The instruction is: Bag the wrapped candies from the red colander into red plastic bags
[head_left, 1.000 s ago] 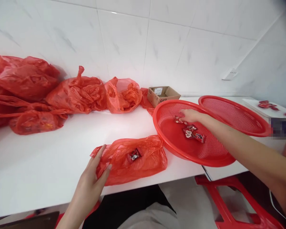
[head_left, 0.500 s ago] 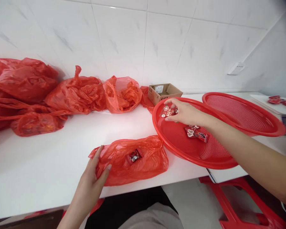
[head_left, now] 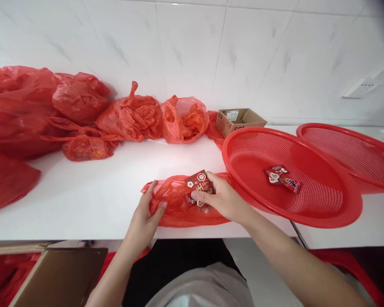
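A thin red plastic bag (head_left: 176,215) lies spread on the white table in front of me, its mouth facing up. My left hand (head_left: 144,217) holds the bag's left edge, with thumb and forefinger apart along the rim. Over the bag, my right hand (head_left: 224,198) pinches a red packet (head_left: 201,181) printed with white flowers and yellowish characters. A small dark-red wrapped snack (head_left: 190,199) inside the bag is partly covered by that packet. To the right stands a red plastic basket (head_left: 243,187) with a few small red snack packets (head_left: 281,177) on its bottom.
A second red basket (head_left: 348,140) stands behind the first. Along the wall sit a small cardboard box (head_left: 243,121), an open red bag (head_left: 185,121) and several filled red bags (head_left: 128,119). Below the table's front edge at left is a large carton (head_left: 60,277).
My right hand has brought the red flowered packet out of the basket, leftward and toward me, over the bag. My left hand stays at the bag's edge. The view has shifted left.
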{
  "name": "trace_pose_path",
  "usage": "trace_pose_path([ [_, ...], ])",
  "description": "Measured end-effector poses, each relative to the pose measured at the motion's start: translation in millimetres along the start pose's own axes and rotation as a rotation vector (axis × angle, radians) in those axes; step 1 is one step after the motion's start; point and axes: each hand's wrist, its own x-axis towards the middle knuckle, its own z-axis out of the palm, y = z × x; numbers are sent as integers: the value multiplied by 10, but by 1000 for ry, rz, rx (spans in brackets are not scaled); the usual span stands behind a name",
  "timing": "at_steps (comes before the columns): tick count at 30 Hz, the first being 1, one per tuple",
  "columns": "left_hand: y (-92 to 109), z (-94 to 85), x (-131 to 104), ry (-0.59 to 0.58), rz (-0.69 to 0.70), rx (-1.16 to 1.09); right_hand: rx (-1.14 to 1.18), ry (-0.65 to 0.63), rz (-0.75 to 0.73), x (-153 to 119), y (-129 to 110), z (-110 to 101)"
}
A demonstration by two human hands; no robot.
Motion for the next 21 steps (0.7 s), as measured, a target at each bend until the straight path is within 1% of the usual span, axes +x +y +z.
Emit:
trace_pose_path([
  [2, -23, 24, 3, 10, -5, -16, 268, -36, 40, 90, 191, 86],
  [3, -34, 34, 2, 11, -6, -23, 356, -40, 52, 132, 261, 117],
  [5, -51, 46, -6, 7, -4, -33, 414, -34, 38, 199, 349, 165],
  [7, -56, 51, -19, 6, -1, -41, 317, -20, -26, 242, 386, 202],
  [9, -47, 57, -30, 11, -2, -57, 122, 0, -93, 268, 402, 236],
  [12, -12, 79, -37, 34, 2, -81, -211, -14, -135, 277, 400, 275],
  [14, 15, 96, -34, 71, 20, -90, -384, 5, -161, 239, 336, 275],
  [15, 25, 101, -31, 94, 34, -93, -441, 37, -181, 197, 271, 258],
  [17, 37, 101, -25, 128, 59, -91, -517, 118, -224, 66, 66, 164],
  [19, 36, 87, -25, 129, 79, -74, -591, 196, -245, -97, -200, -42],
  [21, 23, 65, -34, 109, 90, -56, -718, 302, -229, -224, -441, -387],
])
